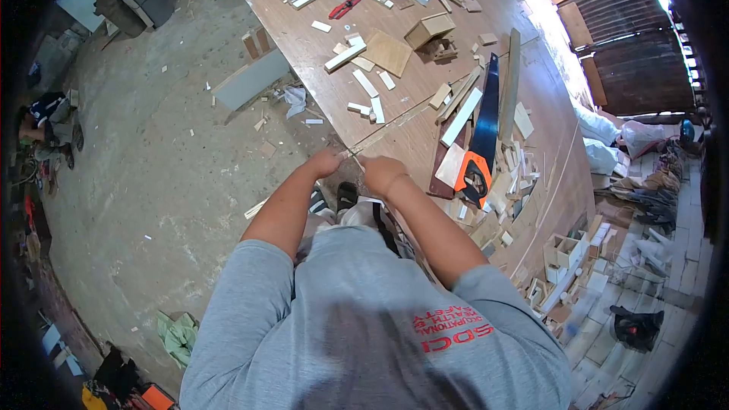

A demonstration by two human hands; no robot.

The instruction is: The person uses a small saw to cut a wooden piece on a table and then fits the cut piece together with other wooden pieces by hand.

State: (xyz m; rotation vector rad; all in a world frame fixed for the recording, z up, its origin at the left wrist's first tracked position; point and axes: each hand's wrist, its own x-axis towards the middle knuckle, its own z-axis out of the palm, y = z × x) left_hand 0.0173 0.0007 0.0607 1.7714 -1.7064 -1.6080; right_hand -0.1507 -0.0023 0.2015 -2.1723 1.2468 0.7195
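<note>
At the near left edge of the wooden table (402,129), my left hand (326,162) is closed, its fingertips pinched on a small thing too tiny to make out. My right hand (382,175) is closed just to its right, over the table edge, and what it grips is also unclear. A thin dark line or sliver shows between the two hands. Right of my hands lies a handsaw (486,121) with an orange and black handle, beside a white wood strip (462,117) and a pale block (449,165).
Red-handled pliers (346,5), a square wood board (386,52) and a small wooden box (430,29) lie farther up the table among offcuts. A grey board (252,80) stands off the left edge. Another person (57,125) is at the far left.
</note>
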